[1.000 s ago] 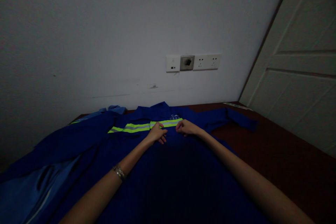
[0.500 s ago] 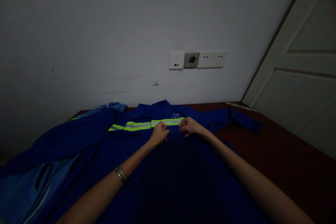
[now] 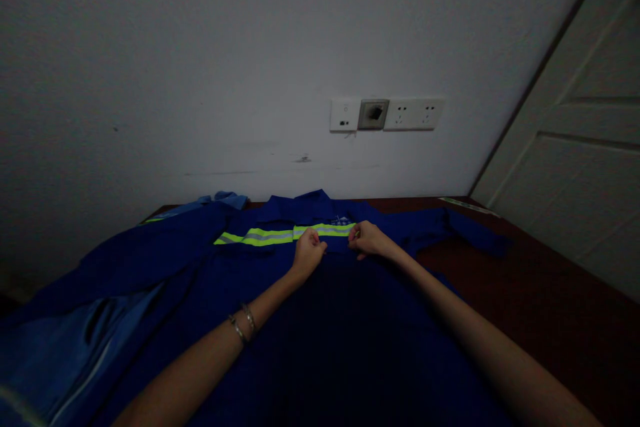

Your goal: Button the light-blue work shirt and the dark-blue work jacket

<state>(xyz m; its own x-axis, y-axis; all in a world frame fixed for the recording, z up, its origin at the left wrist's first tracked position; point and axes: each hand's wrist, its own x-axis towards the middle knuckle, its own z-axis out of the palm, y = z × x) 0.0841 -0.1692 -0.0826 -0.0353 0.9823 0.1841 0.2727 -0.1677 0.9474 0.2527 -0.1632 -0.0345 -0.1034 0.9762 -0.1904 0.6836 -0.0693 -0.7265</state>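
Observation:
A dark blue work jacket is spread out with its collar toward the wall. A yellow-green and silver reflective strip crosses its chest, and a small white print sits just above that strip. My left hand is closed at the strip's lower edge, fingers curled and thumb pointing right, on the jacket's cloth. A short way to the right, my right hand pinches cloth at the strip's right end. The fingertips partly hide what they grip.
Lighter blue clothing lies under the jacket on the left. The dark red-brown surface shows on the right. Behind rises a pale wall with several socket plates; a white panelled door stands at right.
The whole view has shifted slightly, so things sit a little farther right. My left hand has turned a little, its thumb now sticking out; my right hand keeps its pinch.

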